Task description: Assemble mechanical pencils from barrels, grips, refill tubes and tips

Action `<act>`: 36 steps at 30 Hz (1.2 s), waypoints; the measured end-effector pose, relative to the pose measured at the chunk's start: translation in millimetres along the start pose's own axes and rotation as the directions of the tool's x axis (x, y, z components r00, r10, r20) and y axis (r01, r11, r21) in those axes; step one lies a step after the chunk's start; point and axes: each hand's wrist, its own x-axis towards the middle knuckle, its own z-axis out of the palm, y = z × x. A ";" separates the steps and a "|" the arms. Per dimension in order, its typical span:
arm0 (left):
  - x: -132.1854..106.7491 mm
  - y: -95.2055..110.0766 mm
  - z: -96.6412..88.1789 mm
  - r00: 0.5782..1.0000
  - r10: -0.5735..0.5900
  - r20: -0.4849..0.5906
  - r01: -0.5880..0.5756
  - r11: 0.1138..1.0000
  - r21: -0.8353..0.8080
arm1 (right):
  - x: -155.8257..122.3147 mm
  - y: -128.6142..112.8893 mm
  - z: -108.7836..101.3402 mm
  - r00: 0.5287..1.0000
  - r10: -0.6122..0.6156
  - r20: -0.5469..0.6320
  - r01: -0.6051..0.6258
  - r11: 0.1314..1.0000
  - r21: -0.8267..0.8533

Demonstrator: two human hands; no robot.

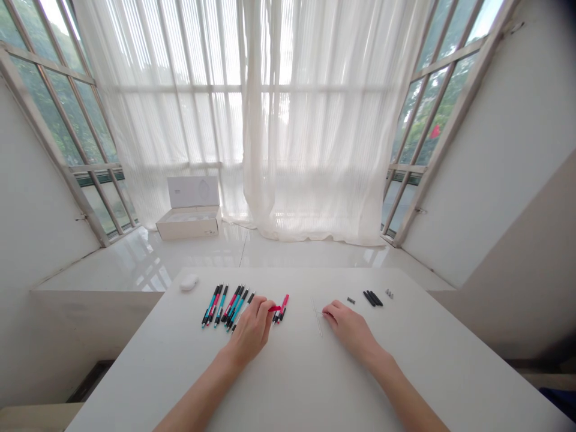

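Observation:
On a white table (292, 384) lies a row of several pens (227, 303) with teal, red and black barrels. My left hand (252, 329) rests at the right end of that row, fingers curled round a red pen part (275, 308). Two more red and black pens (281, 308) lie just beyond its fingertips. My right hand (348, 327) lies palm down to the right, its fingertips pinched on thin clear refill tubes (317, 317) that lie on the table.
Small black pen parts (372, 298), a dark spring-like piece (350, 300) and tiny grey bits (389, 293) lie at the table's far right. A white oval case (189, 282) sits at the far left. An open white box (191, 217) stands on the sill before sheer curtains.

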 end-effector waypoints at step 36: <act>-0.9 19.3 5.9 0.941 -0.036 0.336 0.094 0.983 -0.158 | -5.4 -34.1 -7.9 0.995 0.097 -0.021 -0.021 0.411 0.911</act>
